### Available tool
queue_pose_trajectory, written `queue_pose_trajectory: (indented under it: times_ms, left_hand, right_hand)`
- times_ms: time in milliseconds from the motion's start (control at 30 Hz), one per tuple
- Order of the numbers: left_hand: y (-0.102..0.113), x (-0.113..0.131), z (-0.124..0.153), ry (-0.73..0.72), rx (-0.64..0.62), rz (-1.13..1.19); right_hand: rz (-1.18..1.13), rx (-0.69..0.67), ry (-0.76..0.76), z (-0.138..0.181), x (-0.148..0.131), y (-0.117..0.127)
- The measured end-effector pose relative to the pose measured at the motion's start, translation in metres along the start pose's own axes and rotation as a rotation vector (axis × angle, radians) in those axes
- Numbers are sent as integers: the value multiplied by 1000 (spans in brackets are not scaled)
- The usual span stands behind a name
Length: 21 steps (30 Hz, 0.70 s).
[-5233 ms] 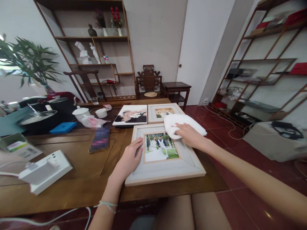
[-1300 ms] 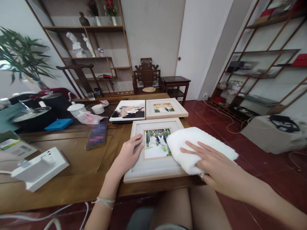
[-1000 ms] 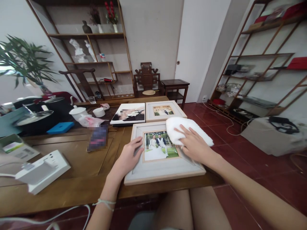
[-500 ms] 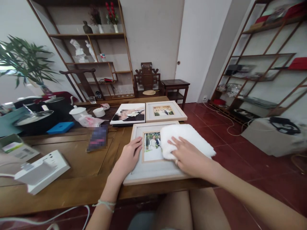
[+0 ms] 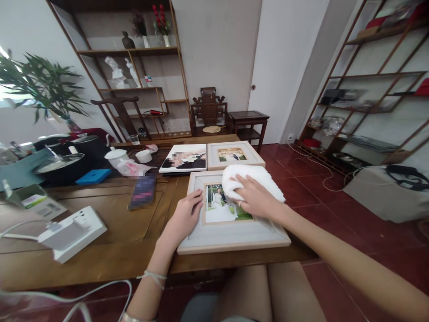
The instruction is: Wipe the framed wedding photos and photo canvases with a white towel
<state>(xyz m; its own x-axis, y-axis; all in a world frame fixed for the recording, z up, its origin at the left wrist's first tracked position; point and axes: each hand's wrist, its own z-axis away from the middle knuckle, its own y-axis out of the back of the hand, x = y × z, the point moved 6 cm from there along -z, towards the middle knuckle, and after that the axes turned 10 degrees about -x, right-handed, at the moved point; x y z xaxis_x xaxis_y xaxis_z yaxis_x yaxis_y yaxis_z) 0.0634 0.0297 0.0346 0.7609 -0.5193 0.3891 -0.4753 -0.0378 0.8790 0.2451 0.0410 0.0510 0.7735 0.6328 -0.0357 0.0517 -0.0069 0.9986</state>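
A picture frame (image 5: 231, 237) with a pale wooden edge and a wide light mat lies flat at the table's front edge. Behind its mat opening shows a wedding photo (image 5: 216, 210), partly covered. My left hand (image 5: 188, 213) rests on the frame's left side, fingers stretched over the border. On the upper right of the frame, my right hand (image 5: 254, 197) presses a fluffy white cloth (image 5: 264, 176) with bent fingers; the cloth hides that corner and part of the photo.
Just beyond lie a second framed photo (image 5: 258, 157) and a photo panel (image 5: 184, 158). Leftward on the wooden table (image 5: 124, 241) are a white power strip (image 5: 80, 232), a blue block (image 5: 93, 176), a black pan (image 5: 60, 167), a white teapot (image 5: 116, 154) and an opened box (image 5: 40, 203).
My right hand and the cloth have moved up and left over the frame, uncovering the photo's lower right part. My left hand stays on the frame's left side. The view has shifted slightly.
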Motion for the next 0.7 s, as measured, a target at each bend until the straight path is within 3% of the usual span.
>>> queue_pose_trajectory:
  times_ms: [133,267,600,700]
  left_hand:
    - [2,0,-1,26,26,-19]
    - [2,1,-3,42,32,-5]
    - [-5,-2,-2,65,-3,2]
    - [-5,-1,-2,48,-20,5]
  right_hand:
    - [27,-7,30,-32,14,-3]
    - [24,-36,71,-35,8,-6]
    - [-160,-199,177,61,-65,2]
    - [-188,-175,185,71,-78,0]
